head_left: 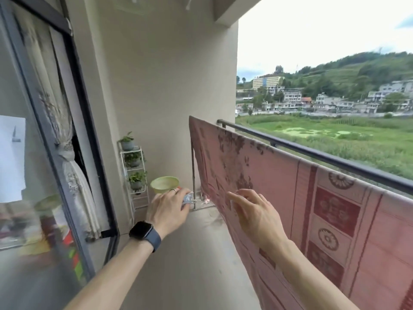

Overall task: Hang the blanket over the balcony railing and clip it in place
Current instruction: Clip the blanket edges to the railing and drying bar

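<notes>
Left hand grips clips — basin beyond.

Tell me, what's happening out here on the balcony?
A person is hanging a pink patterned blanket to air. It is already draped over a rail just inside the dark balcony railing. The left hand, with a watch on its wrist, holds a small pale object, probably a clip. The right hand is open, fingers spread near the cloth. No clip is visibly on the blanket yet.
</notes>
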`<state>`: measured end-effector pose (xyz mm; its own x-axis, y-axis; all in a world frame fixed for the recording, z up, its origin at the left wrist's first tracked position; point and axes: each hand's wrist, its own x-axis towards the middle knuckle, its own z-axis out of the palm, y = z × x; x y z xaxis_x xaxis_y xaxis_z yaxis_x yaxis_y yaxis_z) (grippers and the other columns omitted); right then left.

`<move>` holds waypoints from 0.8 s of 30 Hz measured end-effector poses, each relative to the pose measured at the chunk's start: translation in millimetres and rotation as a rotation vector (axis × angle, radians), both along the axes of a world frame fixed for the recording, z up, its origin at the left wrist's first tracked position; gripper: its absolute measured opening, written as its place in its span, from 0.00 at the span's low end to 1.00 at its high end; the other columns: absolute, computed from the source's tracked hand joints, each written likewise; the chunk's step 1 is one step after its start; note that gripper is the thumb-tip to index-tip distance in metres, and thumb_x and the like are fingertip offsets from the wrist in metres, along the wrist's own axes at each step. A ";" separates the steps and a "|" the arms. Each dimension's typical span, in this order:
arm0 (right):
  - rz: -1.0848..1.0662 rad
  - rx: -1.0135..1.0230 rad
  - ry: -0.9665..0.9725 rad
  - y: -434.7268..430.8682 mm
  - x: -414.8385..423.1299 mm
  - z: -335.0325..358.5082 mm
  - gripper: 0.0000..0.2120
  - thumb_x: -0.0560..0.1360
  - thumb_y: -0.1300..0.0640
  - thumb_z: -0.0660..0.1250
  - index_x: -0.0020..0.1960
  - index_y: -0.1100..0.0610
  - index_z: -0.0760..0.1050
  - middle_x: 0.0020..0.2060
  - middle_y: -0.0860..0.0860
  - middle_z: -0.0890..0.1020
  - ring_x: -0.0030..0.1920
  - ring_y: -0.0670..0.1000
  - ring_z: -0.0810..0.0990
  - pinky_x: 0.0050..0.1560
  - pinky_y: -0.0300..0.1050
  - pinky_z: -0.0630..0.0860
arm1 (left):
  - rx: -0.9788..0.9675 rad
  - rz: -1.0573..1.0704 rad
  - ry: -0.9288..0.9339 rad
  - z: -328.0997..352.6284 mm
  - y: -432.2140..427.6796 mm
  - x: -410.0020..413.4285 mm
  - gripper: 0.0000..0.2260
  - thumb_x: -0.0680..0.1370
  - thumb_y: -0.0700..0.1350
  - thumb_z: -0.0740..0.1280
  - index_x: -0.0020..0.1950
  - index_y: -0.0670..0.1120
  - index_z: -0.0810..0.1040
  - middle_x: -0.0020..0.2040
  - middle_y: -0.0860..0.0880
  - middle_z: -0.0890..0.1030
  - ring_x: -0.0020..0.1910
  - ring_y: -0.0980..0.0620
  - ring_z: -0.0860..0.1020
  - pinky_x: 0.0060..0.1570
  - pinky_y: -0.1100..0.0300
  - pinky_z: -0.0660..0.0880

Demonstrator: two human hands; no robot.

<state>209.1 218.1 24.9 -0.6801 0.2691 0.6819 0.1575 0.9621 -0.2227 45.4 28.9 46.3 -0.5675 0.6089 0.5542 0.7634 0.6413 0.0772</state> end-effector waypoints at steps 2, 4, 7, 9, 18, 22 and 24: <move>-0.018 0.006 -0.002 9.1 -36.6 11.7 0.17 0.79 0.54 0.67 0.66 0.41 0.76 0.58 0.46 0.80 0.49 0.56 0.81 0.43 0.51 0.81 | -0.029 0.026 0.014 7.7 4.9 -34.9 0.17 0.77 0.52 0.64 0.67 0.54 0.75 0.58 0.51 0.82 0.56 0.47 0.80 0.55 0.53 0.72; -0.034 0.007 -0.022 17.7 -73.8 20.5 0.15 0.80 0.53 0.65 0.66 0.42 0.77 0.59 0.47 0.79 0.51 0.57 0.81 0.45 0.52 0.81 | -0.059 0.052 0.003 13.6 9.6 -69.6 0.18 0.78 0.52 0.63 0.68 0.55 0.74 0.59 0.51 0.82 0.57 0.47 0.80 0.57 0.54 0.71; -0.021 0.009 -0.028 29.8 -127.3 21.8 0.12 0.81 0.54 0.64 0.62 0.44 0.78 0.58 0.48 0.78 0.52 0.58 0.80 0.45 0.52 0.80 | -0.062 0.076 -0.013 11.0 18.5 -118.5 0.18 0.78 0.53 0.63 0.68 0.55 0.73 0.60 0.51 0.81 0.59 0.48 0.79 0.57 0.54 0.70; -0.002 0.020 -0.026 40.3 -163.8 17.4 0.11 0.80 0.55 0.64 0.60 0.46 0.79 0.58 0.48 0.78 0.51 0.58 0.80 0.44 0.51 0.79 | -0.069 0.077 -0.027 3.9 26.4 -150.4 0.17 0.78 0.53 0.63 0.67 0.55 0.73 0.60 0.51 0.81 0.58 0.47 0.79 0.57 0.53 0.70; 0.114 -0.057 -0.069 113.3 -369.2 -24.7 0.12 0.80 0.54 0.65 0.62 0.46 0.79 0.56 0.48 0.78 0.52 0.56 0.79 0.42 0.46 0.77 | -0.087 0.151 -0.146 -30.1 78.6 -337.1 0.15 0.78 0.54 0.63 0.65 0.57 0.74 0.58 0.53 0.81 0.54 0.46 0.80 0.51 0.54 0.72; 0.165 -0.114 -0.109 146.4 -463.7 -35.3 0.11 0.81 0.54 0.65 0.61 0.45 0.79 0.57 0.47 0.79 0.52 0.55 0.80 0.42 0.42 0.74 | -0.057 0.206 -0.227 -37.2 101.7 -424.2 0.16 0.77 0.56 0.64 0.64 0.59 0.73 0.56 0.54 0.82 0.54 0.47 0.80 0.50 0.55 0.75; 0.209 -0.167 -0.126 159.8 -510.5 -38.2 0.10 0.81 0.52 0.65 0.60 0.44 0.79 0.57 0.45 0.78 0.50 0.52 0.81 0.41 0.45 0.78 | -0.044 0.221 -0.255 -42.6 113.0 -469.5 0.15 0.77 0.56 0.64 0.64 0.59 0.73 0.56 0.55 0.82 0.54 0.47 0.80 0.50 0.54 0.76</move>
